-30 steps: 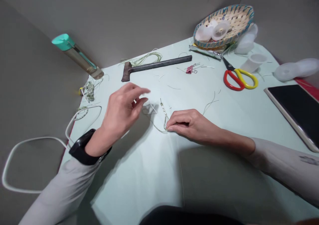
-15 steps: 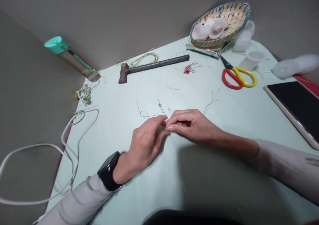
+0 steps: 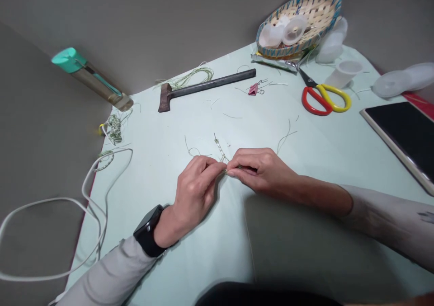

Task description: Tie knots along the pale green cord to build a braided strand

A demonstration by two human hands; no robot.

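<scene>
A narrow knotted green-and-white cord band (image 3: 220, 150) lies on the pale table, its far end pointing away from me. At its near end my left hand (image 3: 198, 189) pinches thin green cord between thumb and fingers. My right hand (image 3: 262, 170) is closed on cord at the same spot, its fingertips touching or almost touching the left ones. The fingers hide most of what they hold. A loose looped thread (image 3: 193, 150) lies just beyond the left hand, and crossed thread pieces (image 3: 286, 136) lie beyond the right.
Across the back are a hammer (image 3: 206, 86), coiled green cord (image 3: 196, 77), a pink binder clip (image 3: 253, 89), scissors (image 3: 326, 99) and a woven basket (image 3: 307, 21) holding plastic cups. A phone (image 3: 403, 134) lies right. A bottle (image 3: 93, 80) and white cable (image 3: 101, 206) are left.
My left fingers have closed together from a looser, spread grip, with the thumb drawn up to the cord. My right hand keeps its pinch. The view has shifted slightly.
</scene>
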